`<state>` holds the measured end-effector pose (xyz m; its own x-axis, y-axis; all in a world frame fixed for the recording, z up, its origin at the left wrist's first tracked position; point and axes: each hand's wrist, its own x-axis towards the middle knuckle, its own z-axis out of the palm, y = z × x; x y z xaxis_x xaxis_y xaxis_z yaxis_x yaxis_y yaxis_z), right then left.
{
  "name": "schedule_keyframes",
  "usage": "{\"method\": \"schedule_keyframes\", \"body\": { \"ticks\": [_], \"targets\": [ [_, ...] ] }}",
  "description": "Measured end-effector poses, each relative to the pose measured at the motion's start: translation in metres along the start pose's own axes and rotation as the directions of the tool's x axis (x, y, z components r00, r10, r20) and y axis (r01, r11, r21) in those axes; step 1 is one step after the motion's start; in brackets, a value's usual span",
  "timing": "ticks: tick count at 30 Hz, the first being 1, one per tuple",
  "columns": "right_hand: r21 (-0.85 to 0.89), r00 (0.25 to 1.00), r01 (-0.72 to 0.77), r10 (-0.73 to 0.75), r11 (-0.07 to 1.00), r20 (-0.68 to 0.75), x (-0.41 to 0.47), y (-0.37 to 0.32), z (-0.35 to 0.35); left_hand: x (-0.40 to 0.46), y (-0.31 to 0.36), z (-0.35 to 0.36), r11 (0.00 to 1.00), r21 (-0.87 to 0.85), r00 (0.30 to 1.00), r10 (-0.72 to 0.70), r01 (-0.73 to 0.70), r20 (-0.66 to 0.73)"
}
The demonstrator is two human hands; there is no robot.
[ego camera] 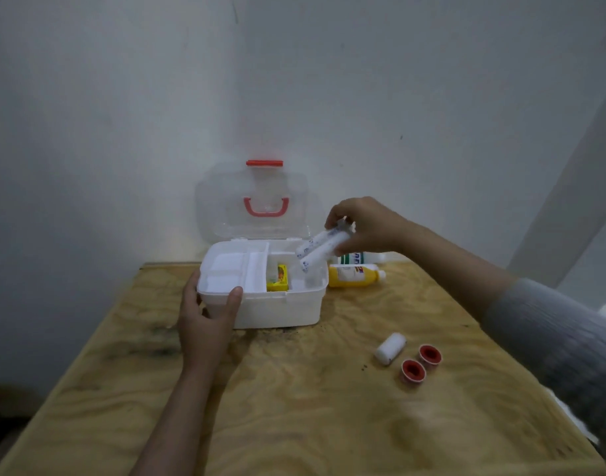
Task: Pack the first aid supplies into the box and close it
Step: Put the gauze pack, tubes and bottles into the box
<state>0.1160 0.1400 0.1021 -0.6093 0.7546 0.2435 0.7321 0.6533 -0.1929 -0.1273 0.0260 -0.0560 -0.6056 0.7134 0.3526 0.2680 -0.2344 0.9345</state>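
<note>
A white first aid box (281,310) stands open on the wooden table, its clear lid (256,201) with red handle leaning back. A white inner tray (226,269) fills its left half; a yellow packet (278,279) lies in the right half. My left hand (208,317) grips the box's front left corner. Over the right half, my right hand (360,225) holds two white wrapped rolls (320,247), tilted down into the box.
A yellow bottle (356,275) lies right of the box, with a green-labelled white bottle (354,258) behind it. A white bandage roll (390,348) and two red-centred tape spools (421,362) sit on the table (294,407) at front right. A wall stands close behind.
</note>
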Motion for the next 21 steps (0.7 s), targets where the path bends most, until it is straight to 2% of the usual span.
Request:
{"method": "schedule_keyframes", "body": {
  "ticks": [5,9,13,18,19,21],
  "targets": [
    [-0.171,0.963,0.001,0.045,0.985,0.266,0.038,-0.018,0.025,0.000,0.000,-0.001,1.000,-0.005,1.000,0.001,-0.001,0.010],
    [-0.220,0.929,0.028,0.056,0.975,0.366,0.051,-0.026,0.050,0.000,0.002,-0.001,1.000,0.004,1.000,0.001,-0.001,0.015],
    [-0.253,0.944,0.057,0.031,0.966,0.329,0.053,-0.022,0.065,-0.001,0.003,0.001,1.000,0.010,1.000,0.011,-0.012,0.023],
    [-0.256,0.981,0.040,0.010,0.966,0.192,0.048,-0.013,0.063,-0.002,0.002,0.002,1.000,0.011,1.000,0.019,-0.019,0.017],
    [-0.211,0.984,0.005,0.032,0.977,0.173,0.047,-0.011,0.059,-0.002,0.001,0.002,1.000,0.009,1.000,0.018,-0.018,0.015],
    [-0.008,0.989,-0.086,0.086,0.996,0.122,0.043,-0.005,0.045,-0.001,0.000,0.002,1.000,0.011,1.000,0.021,-0.021,0.015]
  ]
}}
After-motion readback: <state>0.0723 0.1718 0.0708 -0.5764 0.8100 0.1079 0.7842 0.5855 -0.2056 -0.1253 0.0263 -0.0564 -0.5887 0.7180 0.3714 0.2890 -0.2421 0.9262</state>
